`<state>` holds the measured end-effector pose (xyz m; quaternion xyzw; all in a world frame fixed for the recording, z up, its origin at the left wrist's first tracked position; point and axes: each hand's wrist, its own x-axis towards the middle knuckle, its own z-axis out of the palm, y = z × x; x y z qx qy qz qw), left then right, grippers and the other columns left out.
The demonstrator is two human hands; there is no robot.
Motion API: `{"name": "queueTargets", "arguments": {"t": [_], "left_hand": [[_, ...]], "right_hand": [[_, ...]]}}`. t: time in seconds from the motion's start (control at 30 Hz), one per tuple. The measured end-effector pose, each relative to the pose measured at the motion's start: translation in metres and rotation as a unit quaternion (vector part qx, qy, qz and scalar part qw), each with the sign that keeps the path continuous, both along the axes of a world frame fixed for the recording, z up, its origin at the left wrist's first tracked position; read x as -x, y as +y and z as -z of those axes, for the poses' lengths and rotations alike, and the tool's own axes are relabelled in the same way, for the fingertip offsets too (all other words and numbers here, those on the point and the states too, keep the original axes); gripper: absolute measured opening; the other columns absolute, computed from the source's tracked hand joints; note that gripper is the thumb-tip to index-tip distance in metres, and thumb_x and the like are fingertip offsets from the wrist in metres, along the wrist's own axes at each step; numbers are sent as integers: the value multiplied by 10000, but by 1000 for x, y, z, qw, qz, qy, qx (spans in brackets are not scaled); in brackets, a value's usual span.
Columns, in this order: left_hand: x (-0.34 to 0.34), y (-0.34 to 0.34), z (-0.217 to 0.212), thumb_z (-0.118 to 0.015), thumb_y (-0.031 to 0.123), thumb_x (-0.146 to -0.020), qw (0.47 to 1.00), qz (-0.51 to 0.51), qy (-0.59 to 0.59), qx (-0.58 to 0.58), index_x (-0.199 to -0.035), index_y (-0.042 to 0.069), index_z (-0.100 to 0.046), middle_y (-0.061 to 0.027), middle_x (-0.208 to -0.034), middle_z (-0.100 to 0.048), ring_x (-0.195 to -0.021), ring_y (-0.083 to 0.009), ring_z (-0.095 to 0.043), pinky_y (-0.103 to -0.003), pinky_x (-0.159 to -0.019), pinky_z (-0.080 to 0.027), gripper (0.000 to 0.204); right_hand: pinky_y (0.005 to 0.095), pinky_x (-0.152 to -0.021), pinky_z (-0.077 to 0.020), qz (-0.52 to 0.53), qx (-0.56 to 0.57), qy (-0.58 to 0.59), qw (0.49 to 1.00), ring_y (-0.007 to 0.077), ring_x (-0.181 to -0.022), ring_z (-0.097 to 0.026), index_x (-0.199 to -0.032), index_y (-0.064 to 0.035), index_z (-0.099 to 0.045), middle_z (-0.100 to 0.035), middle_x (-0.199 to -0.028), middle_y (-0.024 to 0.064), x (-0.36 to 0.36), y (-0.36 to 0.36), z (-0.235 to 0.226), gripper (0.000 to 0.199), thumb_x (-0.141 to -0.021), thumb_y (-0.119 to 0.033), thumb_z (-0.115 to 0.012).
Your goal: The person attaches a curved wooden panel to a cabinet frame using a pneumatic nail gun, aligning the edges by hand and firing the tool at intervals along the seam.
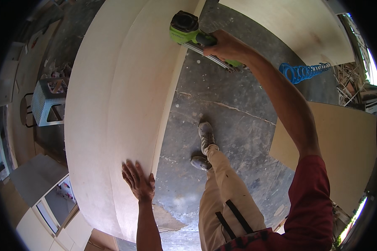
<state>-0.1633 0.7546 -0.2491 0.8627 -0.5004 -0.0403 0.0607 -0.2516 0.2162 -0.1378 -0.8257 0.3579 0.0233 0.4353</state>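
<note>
A long pale wooden panel stretches from the near side to the far side, left of my legs. My right hand is wrapped around the handle of a green and black nail gun. The tool's head rests at the panel's far right edge, and its silver magazine slants down to the right. Whether the nose touches the wood is hidden. Flat on the near part of the panel, close to its right edge, lies my left hand, fingers spread and holding nothing.
A blue coiled air hose hangs at the right. Large boards stand right and far right. A blue-grey stool sits left of the panel, and cabinet parts lie near left. The grey concrete floor is cracked.
</note>
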Motion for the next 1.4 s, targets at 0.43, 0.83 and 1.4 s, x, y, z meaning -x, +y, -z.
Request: {"name": "queueTargets", "arguments": {"t": [0.43, 0.83, 1.4], "left_hand": [[-1, 0, -2, -359, 527, -1046, 1000, 4, -2, 9, -1564, 43, -287, -244, -1646, -166, -1507, -483, -150, -637, -1182, -162, 712], [-1, 0, -1, -358, 527, -1044, 1000, 6, -12, 4, -1565, 38, -282, -234, -1650, -165, -1510, -475, -149, -633, -1185, -166, 719], [0, 1, 1, -291, 552, -1056, 1000, 1, -15, 3, -1580, 82, -260, -221, -1655, -152, -1512, -462, -159, -632, -1184, -193, 705]], "right_hand": [[395, -707, -531, -11, -10, 41, 999, 264, -745, -695, -966, 28, -727, -711, -809, 174, 3, 27, -11, 357, -699, -209, -732], [407, -712, -531, -23, -3, 50, 998, 277, -743, -702, -955, 18, -733, -715, -795, 165, 2, 34, -13, 324, -712, -196, -740], [380, -660, -502, -44, -4, 27, 999, 223, -695, -669, -950, 46, -712, -692, -748, 150, 17, 56, 1, 326, -750, -206, -760]]}}
